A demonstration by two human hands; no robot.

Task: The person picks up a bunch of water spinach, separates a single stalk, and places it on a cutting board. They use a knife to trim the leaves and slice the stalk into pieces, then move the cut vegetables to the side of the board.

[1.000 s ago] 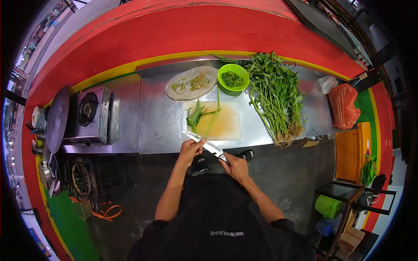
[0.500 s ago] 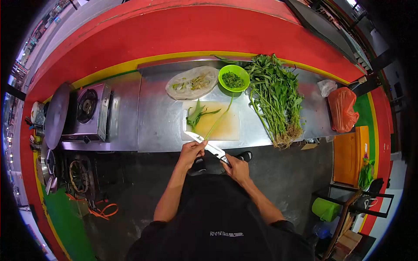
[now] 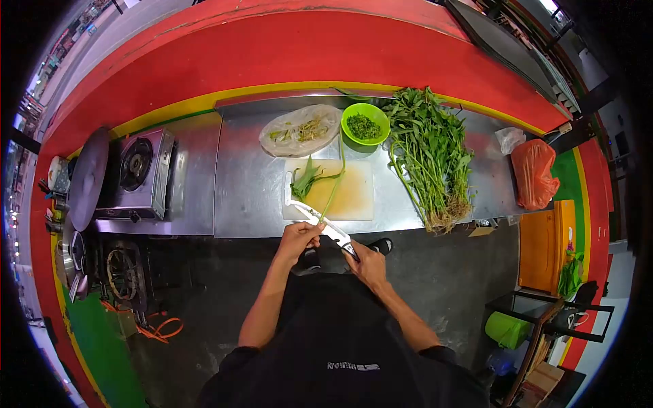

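Observation:
In the head view, my left hand [image 3: 298, 240] pinches the lower end of a long green stem [image 3: 333, 194]. The stem runs up over a white cutting board [image 3: 360, 177] toward the far edge, its tip bent. My right hand [image 3: 369, 264] grips the handle of a white-bladed knife [image 3: 333, 232]. Its blade points up and left, crossing the stem by my left fingers at the board's near edge. Cut green leaves [image 3: 306, 179] lie on the board's left side. Behind it stand a green bowl [image 3: 366, 141] of chopped greens and a clear plastic bag [image 3: 277, 141] with trimmings.
A large bundle of leafy greens [image 3: 428, 153] with roots lies right of the board on the steel counter [image 3: 245, 197]. Farther right sits a red plastic bag [image 3: 535, 173]. A gas stove [image 3: 139, 177] stands at the left, beside a large round lid [image 3: 90, 180].
The stem's upper part has swung left and now bends near the bowl. The knife and both hands stay nearly in place, the blade still by the left fingers.

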